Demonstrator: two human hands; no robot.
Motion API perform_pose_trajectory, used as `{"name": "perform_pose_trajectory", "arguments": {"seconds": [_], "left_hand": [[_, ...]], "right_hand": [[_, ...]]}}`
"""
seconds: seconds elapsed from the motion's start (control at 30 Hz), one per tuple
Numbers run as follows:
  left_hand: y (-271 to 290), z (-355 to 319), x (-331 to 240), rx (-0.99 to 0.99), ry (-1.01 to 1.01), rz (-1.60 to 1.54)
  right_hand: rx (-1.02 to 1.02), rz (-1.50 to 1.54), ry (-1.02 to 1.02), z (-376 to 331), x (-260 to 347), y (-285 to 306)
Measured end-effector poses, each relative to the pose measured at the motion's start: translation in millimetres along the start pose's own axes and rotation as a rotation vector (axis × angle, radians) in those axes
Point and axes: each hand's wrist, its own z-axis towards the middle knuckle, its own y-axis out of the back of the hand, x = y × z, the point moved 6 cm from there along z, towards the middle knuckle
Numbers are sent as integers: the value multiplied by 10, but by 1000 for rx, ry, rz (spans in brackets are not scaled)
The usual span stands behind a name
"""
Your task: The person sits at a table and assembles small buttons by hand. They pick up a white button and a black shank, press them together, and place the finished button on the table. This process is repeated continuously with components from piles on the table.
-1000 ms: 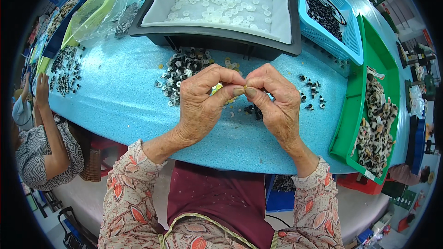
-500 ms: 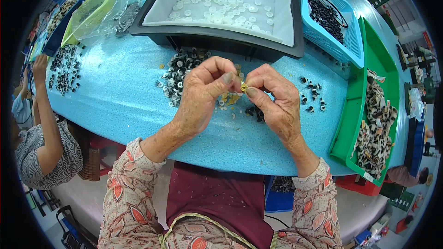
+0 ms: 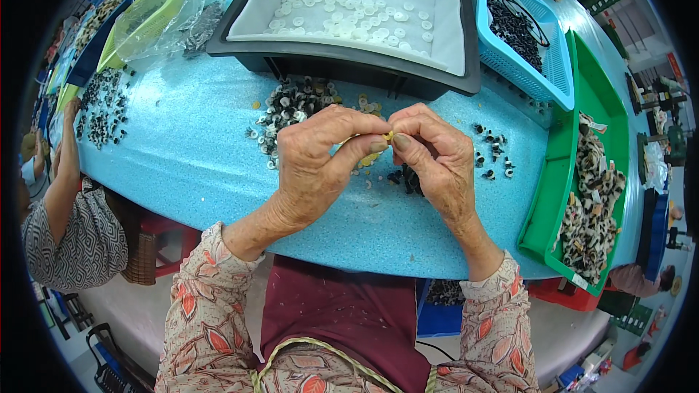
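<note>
Over the blue tabletop (image 3: 218, 175), my left hand (image 3: 309, 164) and my right hand (image 3: 440, 164) meet fingertip to fingertip. Between them sits a small yellow ring-shaped piece (image 3: 388, 135), pinched by thumb and forefinger on both sides and mostly covered by them. Beyond my left hand lies a heap of small black-and-white parts (image 3: 287, 105). Yellow discs (image 3: 368, 108) are spread behind the fingers, partly hidden. Small black pieces (image 3: 409, 180) show beneath my right hand, and several black-and-white parts (image 3: 495, 142) lie to its right.
A black tray (image 3: 342, 58) lined with white holds translucent discs (image 3: 357, 18). To the right are a blue basket (image 3: 561, 76) of black pieces and a green bin (image 3: 539, 229) of spotted plush pieces (image 3: 593, 211). A co-worker's arm (image 3: 67, 145) is near black parts (image 3: 105, 109) at left.
My left fingertips have moved right and closed onto the yellow piece, which has turned and is more covered. My right hand stays nearly in place. The co-worker's arm has shifted slightly.
</note>
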Motion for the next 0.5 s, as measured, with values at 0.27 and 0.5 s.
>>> {"name": "perform_pose_trajectory", "arguments": {"seconds": [0.27,0.5], "left_hand": [[-37,-12,147,45,268,-191],[-24,-13,108,-13,144,-92]], "right_hand": [[-23,-105,65,-5,21,6],[-24,-94,6,-1,9,-31]]}}
